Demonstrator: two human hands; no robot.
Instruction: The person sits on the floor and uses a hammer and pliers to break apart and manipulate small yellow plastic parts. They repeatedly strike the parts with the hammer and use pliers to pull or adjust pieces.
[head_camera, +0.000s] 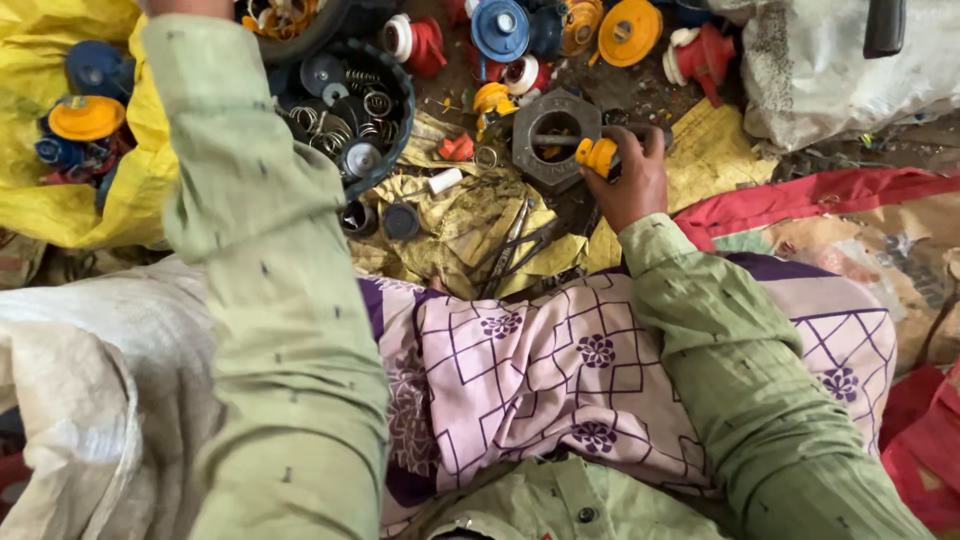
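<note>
While the right hand (632, 178) grips a yellow-handled tool (598, 155), fingers curled shut round the handle, its shaft lies across a grey hexagonal nut (556, 140) at twelve o'clock on the floor — the work looks like prying or fitting a part there. Next move, I judge, calls for steady pressure. Left hand is out of frame at eleven o'clock; only its sleeve (250, 200) shows. Yellow sack (40, 200) at ten o'clock, white sack (850, 70) at one; no labels legible.
</note>
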